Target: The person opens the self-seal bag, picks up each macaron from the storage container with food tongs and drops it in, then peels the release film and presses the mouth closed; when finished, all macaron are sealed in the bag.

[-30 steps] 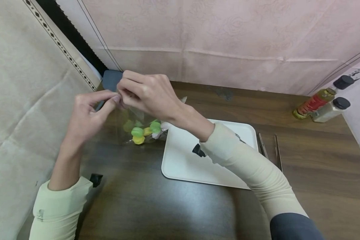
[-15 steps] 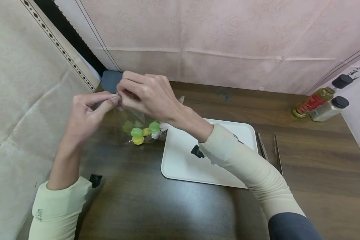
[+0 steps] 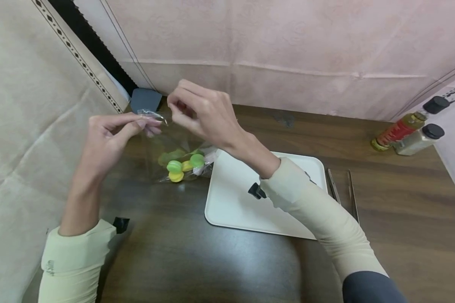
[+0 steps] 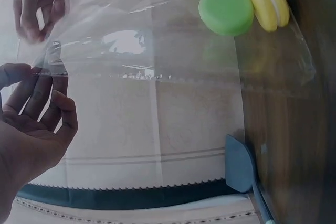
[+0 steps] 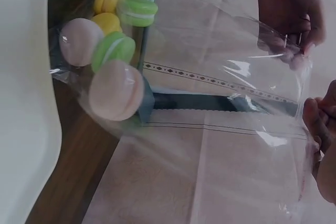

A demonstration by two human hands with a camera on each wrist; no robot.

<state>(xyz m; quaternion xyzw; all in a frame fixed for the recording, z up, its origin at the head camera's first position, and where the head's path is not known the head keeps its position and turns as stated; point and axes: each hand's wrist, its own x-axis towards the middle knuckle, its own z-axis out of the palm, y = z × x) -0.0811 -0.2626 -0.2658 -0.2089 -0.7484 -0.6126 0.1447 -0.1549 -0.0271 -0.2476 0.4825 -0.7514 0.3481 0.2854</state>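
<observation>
A clear plastic bag (image 5: 236,77) hangs between my two hands, its lower end close to the table beside the tray. Inside lie several macarons: green (image 3: 174,166), yellow (image 3: 176,176) and pale pink (image 5: 116,90). My left hand (image 3: 111,134) pinches a top corner of the bag between thumb and fingertips, with clear film poking past them. A short way to the right, my right hand (image 3: 208,111) has curled fingers. In the right wrist view, those fingers (image 5: 315,119) pinch at the bag's mouth edge.
The white tray (image 3: 231,206) lies under my right forearm. Metal tongs (image 3: 351,195) rest at its right side. An oil bottle (image 3: 398,130) and a black-capped jar (image 3: 418,141) stand at the back right. Behind the hands, a blue-grey spatula (image 3: 145,101) leans near the cloth wall.
My right hand has moved right and slightly up, away from the left fingertips it was meeting. A film corner now shows beyond the left fingers. The left hand stays almost in place.
</observation>
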